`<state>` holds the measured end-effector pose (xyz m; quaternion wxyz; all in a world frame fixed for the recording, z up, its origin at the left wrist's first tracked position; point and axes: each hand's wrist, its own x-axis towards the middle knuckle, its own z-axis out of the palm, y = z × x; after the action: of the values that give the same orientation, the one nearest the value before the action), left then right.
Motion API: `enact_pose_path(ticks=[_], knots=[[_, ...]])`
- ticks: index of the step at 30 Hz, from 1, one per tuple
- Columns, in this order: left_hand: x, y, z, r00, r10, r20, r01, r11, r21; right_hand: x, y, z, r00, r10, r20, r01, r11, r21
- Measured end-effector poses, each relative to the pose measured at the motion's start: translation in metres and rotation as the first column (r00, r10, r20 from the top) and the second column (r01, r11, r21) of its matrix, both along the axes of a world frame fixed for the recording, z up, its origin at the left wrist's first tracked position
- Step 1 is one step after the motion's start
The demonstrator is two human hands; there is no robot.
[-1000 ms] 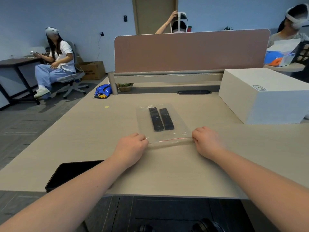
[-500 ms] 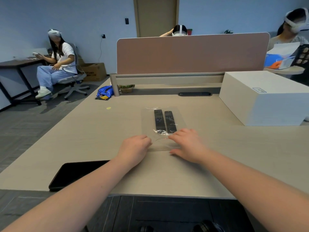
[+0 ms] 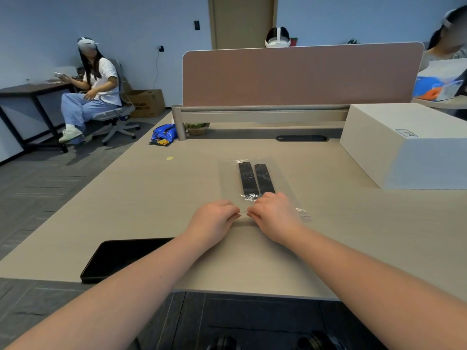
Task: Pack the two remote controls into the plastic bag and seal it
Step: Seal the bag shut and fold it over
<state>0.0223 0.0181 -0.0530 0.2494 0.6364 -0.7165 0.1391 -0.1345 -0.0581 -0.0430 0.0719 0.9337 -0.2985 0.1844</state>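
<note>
Bag: a clear plastic bag [image 3: 283,178] lies flat on the beige desk [image 3: 141,198], its open edge turned toward the person.
Remotes: two black remote controls are inside the bag, side by side and nearly touching; the left remote [image 3: 247,178] and the right remote [image 3: 264,178] both point away from the person.
Left hand: the left hand [image 3: 213,221] rests on the desk at the near edge of the bag, fingers curled, thumb and fingers pinched together on the plastic strip.
Right hand: the right hand [image 3: 274,215] is just beside the left one, also curled and pinching the same near edge; its knuckles cover the near ends of the remotes.
Gap between hands: very small, a short piece of the bag edge shows between the fingertips.
Bag seal: the right end of the strip [image 3: 304,214] sticks out past the right hand; I cannot tell if it is pressed closed.
Near the left arm: a black tablet [image 3: 121,258] lies at the desk's front edge.
Right side: a big white box [image 3: 404,152] stands on the desk, well apart from the bag.
</note>
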Motion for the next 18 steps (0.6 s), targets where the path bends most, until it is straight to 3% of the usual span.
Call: enact_pose_path(ticks=[18], knots=[[0.003,0.002,0.0,0.986,0.107,0.128,-0.097,0.992,-0.084,0.013,0.003,-0.003,0.997,0.064,0.034,-0.06,0.993,-0.104]])
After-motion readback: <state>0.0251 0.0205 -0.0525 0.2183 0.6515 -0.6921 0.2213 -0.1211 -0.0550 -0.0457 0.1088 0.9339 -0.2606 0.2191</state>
